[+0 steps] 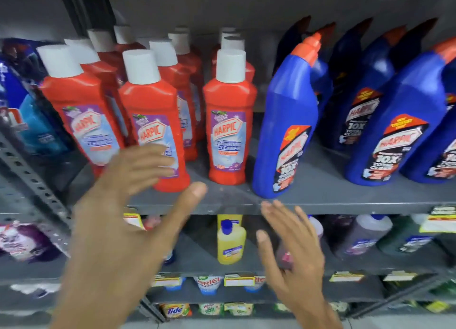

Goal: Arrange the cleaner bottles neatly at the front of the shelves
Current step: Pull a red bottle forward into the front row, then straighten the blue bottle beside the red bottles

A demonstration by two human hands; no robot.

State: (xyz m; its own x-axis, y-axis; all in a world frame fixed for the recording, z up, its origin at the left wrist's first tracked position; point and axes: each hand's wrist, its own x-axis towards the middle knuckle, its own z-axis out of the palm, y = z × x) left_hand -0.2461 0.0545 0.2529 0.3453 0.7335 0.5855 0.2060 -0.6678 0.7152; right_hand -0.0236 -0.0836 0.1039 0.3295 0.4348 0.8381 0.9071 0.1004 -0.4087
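Red Harpic cleaner bottles with white caps stand in rows on the grey shelf (320,200): a left one (81,111), a middle one (153,121) and a right one (229,121), with more behind. Blue Harpic bottles with orange caps stand to the right, the nearest (283,131) at the shelf's front edge. My left hand (128,205) is open, fingers spread in front of the middle red bottle's base, holding nothing. My right hand (293,249) is open below the shelf edge, under the nearest blue bottle, also holding nothing.
A slotted metal upright (32,178) runs down the left side. Blue pouches (32,121) fill the far left. The shelf below holds a yellow bottle (230,242) and darker bottles (365,237). Detergent packs (176,310) sit lower down, behind price tags.
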